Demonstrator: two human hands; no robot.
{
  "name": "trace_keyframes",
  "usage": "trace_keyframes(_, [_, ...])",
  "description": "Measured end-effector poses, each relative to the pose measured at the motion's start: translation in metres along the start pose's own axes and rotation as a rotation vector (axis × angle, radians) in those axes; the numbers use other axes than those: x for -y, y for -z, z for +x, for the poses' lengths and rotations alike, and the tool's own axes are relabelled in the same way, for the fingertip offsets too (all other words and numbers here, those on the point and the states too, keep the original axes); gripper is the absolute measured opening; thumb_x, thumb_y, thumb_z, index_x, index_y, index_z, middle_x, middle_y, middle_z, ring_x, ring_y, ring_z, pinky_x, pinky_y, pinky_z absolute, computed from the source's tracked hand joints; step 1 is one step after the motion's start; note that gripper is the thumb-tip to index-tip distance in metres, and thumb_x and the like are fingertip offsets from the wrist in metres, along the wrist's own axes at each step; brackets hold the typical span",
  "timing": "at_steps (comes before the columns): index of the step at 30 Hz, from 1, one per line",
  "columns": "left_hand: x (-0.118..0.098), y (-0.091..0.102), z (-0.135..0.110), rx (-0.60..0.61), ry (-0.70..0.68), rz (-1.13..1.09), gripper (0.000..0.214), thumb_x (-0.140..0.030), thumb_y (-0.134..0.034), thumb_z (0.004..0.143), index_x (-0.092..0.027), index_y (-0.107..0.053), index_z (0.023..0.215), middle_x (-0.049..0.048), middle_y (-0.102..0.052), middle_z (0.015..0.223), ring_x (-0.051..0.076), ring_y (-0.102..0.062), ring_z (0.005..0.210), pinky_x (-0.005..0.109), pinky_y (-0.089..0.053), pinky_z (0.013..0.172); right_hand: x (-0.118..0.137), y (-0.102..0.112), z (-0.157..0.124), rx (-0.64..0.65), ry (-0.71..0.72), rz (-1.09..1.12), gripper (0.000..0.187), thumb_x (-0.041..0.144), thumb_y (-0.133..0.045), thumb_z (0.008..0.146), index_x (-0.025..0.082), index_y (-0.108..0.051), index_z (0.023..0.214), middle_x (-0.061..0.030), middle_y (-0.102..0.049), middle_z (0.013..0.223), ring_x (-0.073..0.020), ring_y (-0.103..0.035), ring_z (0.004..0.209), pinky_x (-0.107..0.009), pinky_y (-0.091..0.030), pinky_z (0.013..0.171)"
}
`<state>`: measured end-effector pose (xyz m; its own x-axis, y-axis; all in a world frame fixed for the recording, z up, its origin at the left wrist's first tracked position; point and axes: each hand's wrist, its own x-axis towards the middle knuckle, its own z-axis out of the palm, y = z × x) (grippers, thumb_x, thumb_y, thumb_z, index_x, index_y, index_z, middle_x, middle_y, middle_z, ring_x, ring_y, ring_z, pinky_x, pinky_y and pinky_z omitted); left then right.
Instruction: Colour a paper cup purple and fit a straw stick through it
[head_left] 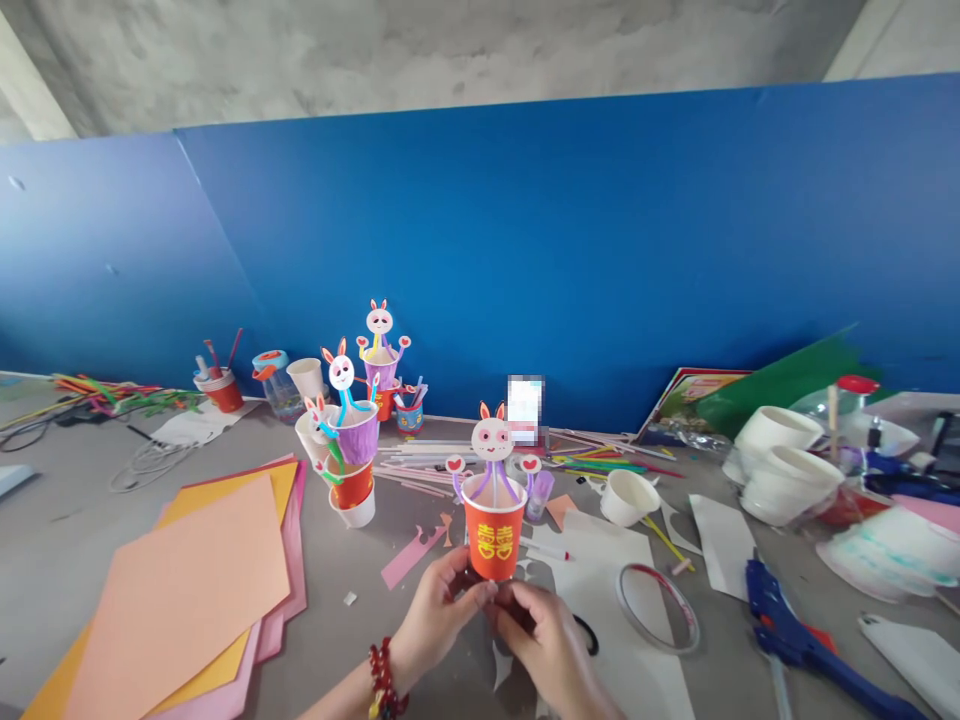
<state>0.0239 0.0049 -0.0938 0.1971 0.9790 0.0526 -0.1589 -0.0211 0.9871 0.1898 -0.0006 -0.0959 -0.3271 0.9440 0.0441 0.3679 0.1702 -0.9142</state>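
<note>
A red paper cup (493,534) with gold characters stands upright in front of me, with a white rabbit head (492,437) on purple pipe-cleaner arms rising out of it. My left hand (441,608), with a red bead bracelet at the wrist, is closed round the cup's lower left side. My right hand (541,630) has its fingers curled at the cup's base, touching it from the right. What lies under the right hand is hidden.
A stack of orange, yellow and pink paper sheets (184,590) lies at left. Several finished rabbit cups (352,440) stand behind it. A roll of tape (658,605), a blue glue gun (787,635), white paper bowls (784,465) and scattered straws (427,462) crowd the grey table.
</note>
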Motion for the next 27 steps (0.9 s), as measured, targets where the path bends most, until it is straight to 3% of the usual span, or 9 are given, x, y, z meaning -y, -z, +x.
trace_keyframes(6, [0.002, 0.001, 0.003, -0.013, -0.022, 0.038, 0.034, -0.041, -0.072, 0.081, -0.016, -0.072, 0.104, 0.0101, -0.074, 0.1, 0.024, -0.067, 0.094, 0.032, -0.052, 0.087, 0.001, 0.004, 0.002, -0.022, 0.008, -0.081, 0.019, 0.036, -0.059, 0.087, 0.019, -0.067, 0.084, -0.0039, -0.07, 0.073, -0.0184, -0.062, 0.063, -0.025, -0.045, 0.059])
trace_keyframes(12, [-0.017, 0.012, 0.014, -0.22, -0.06, 0.279, 0.033, -0.042, -0.066, 0.084, -0.014, -0.073, 0.1, 0.0061, -0.073, 0.083, 0.017, -0.064, 0.071, 0.024, -0.049, 0.065, 0.005, 0.007, 0.002, -0.073, 0.043, -0.143, 0.026, 0.042, -0.056, 0.09, 0.019, -0.068, 0.093, -0.0043, -0.069, 0.073, -0.018, -0.06, 0.06, -0.025, -0.043, 0.056])
trace_keyframes(15, [-0.035, 0.025, 0.045, -0.329, -0.132, 0.487, 0.029, -0.042, -0.065, 0.083, -0.015, -0.074, 0.09, 0.0022, -0.071, 0.07, 0.015, -0.062, 0.06, 0.023, -0.047, 0.057, 0.006, 0.004, -0.002, -0.031, 0.077, -0.179, 0.026, 0.04, -0.053, 0.092, 0.02, -0.068, 0.087, -0.0023, -0.066, 0.069, -0.0166, -0.058, 0.059, -0.024, -0.041, 0.056])
trace_keyframes(19, [-0.047, 0.05, 0.114, -0.474, -0.19, 0.593, 0.021, -0.037, -0.066, 0.084, -0.017, -0.072, 0.087, 0.004, -0.073, 0.086, 0.018, -0.068, 0.081, 0.026, -0.052, 0.074, 0.006, 0.004, -0.006, 0.01, 0.088, -0.193, 0.023, 0.038, -0.054, 0.092, 0.021, -0.069, 0.089, -0.0008, -0.068, 0.07, -0.0152, -0.06, 0.061, -0.023, -0.04, 0.058])
trace_keyframes(21, [-0.046, 0.062, 0.147, -0.516, -0.188, 0.646, 0.022, -0.035, -0.064, 0.088, -0.016, -0.07, 0.094, 0.0058, -0.071, 0.095, 0.019, -0.067, 0.088, 0.031, -0.054, 0.08, 0.007, 0.007, -0.005, 0.02, 0.085, -0.237, 0.02, 0.035, -0.055, 0.092, 0.021, -0.069, 0.088, -0.0009, -0.069, 0.072, -0.0155, -0.061, 0.064, -0.023, -0.04, 0.06])
trace_keyframes(23, [-0.04, 0.071, 0.173, -0.533, -0.17, 0.693, 0.03, -0.035, -0.059, 0.094, -0.016, -0.061, 0.117, 0.0089, -0.064, 0.117, 0.021, -0.064, 0.1, 0.041, -0.055, 0.086, 0.009, 0.011, -0.003, 0.027, 0.079, -0.286, 0.019, 0.033, -0.056, 0.091, 0.021, -0.069, 0.086, -0.0012, -0.07, 0.073, -0.0162, -0.063, 0.068, -0.023, -0.039, 0.061])
trace_keyframes(27, [-0.021, 0.082, 0.198, -0.544, -0.1, 0.766, 0.035, -0.035, -0.058, 0.094, -0.017, -0.058, 0.124, 0.0102, -0.06, 0.126, 0.023, -0.062, 0.106, 0.044, -0.055, 0.089, 0.009, 0.015, 0.002, 0.027, 0.066, -0.326, 0.016, 0.03, -0.058, 0.09, 0.021, -0.07, 0.084, -0.0016, -0.07, 0.077, -0.0171, -0.064, 0.073, -0.023, -0.039, 0.064])
